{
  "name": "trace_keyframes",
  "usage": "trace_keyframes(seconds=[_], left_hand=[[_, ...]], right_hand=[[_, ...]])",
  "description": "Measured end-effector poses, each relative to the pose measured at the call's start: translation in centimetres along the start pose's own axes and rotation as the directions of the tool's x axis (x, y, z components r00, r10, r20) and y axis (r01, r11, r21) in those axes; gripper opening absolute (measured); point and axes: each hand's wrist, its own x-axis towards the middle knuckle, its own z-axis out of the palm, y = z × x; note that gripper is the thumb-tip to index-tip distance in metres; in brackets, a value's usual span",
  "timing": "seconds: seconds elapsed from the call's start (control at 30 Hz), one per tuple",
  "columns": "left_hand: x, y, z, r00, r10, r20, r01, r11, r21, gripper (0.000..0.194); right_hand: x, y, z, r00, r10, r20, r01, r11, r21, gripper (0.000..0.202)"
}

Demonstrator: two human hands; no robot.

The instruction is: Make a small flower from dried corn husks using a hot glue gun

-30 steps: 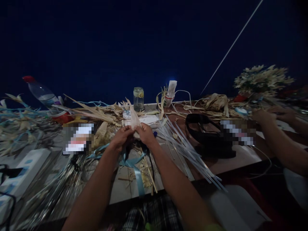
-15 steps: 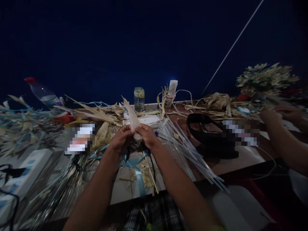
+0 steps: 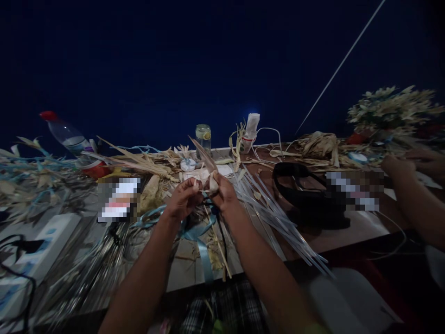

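Observation:
My right hand [image 3: 224, 191] is closed around the lower part of a dried corn husk [image 3: 207, 161], whose pointed end sticks up and to the left. My left hand [image 3: 182, 198] is just beside it, thumb and fingertips pinched on a thin pale strip [image 3: 206, 190] that runs across to the husk. Whether this strip is part of the husk I cannot tell. Below my hands a light blue ribbon [image 3: 205, 260] hangs toward the table's front edge, near thin dry stalks [image 3: 222, 255].
A glass jar [image 3: 203, 139] and a cup [image 3: 247, 143] stand at the back. Clear plastic sticks [image 3: 288, 232] and a black headband-like object [image 3: 295, 185] lie to the right. A power strip [image 3: 52, 250] and a tilted bottle [image 3: 67, 134] are left. Another person's arm [image 3: 413, 195] reaches in at right.
My left hand has come away from the husk and now pinches the pale strip beside it. The husk, in my right hand, has shifted right and leans more to the left.

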Motion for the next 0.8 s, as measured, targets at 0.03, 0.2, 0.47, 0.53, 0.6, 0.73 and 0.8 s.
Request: trace_keyframes(seconds=[0.03, 0.2, 0.47, 0.53, 0.6, 0.73, 0.8], left_hand=[[0.1, 0.0, -0.1, 1.0, 0.004, 0.004, -0.004, 1.0, -0.018, 0.03], [0.4, 0.5, -1.9, 0.997, 0.055, -0.051, -0.059, 0.995, -0.08, 0.029], [0.2, 2.2, -2.7, 0.967, 0.195, -0.163, -0.231, 0.941, -0.248, 0.029], [0.3, 2.2, -2.8, 0.962, 0.221, -0.158, -0.257, 0.93, -0.262, 0.026], [0.5, 2.1, -2.8, 0.967, 0.209, -0.147, -0.24, 0.94, -0.242, 0.024], [0.8, 1.3, -2.4, 0.993, 0.064, -0.097, -0.075, 0.991, -0.107, 0.026], [0.9, 0.8, -2.2, 0.993, 0.039, -0.107, -0.043, 0.998, -0.038, 0.027]], right_hand=[[0.1, -0.4, -0.1, 0.999, 0.006, -0.037, -0.005, 0.999, 0.033, 0.024], [0.8, -2.1, -1.0, 0.974, 0.02, -0.224, 0.012, 0.99, 0.14, 0.022], [2.0, -4.8, -4.4, 0.891, -0.117, -0.439, 0.217, 0.959, 0.184, 0.022], [2.2, -5.3, -5.0, 0.849, -0.108, -0.517, 0.25, 0.945, 0.213, 0.019], [2.3, -5.5, -5.2, 0.807, -0.152, -0.57, 0.283, 0.948, 0.148, 0.017], [2.3, -4.7, -4.6, 0.781, -0.26, -0.568, 0.298, 0.954, -0.028, 0.012], [2.3, -4.2, -4.3, 0.807, -0.266, -0.527, 0.273, 0.96, -0.067, 0.012]])
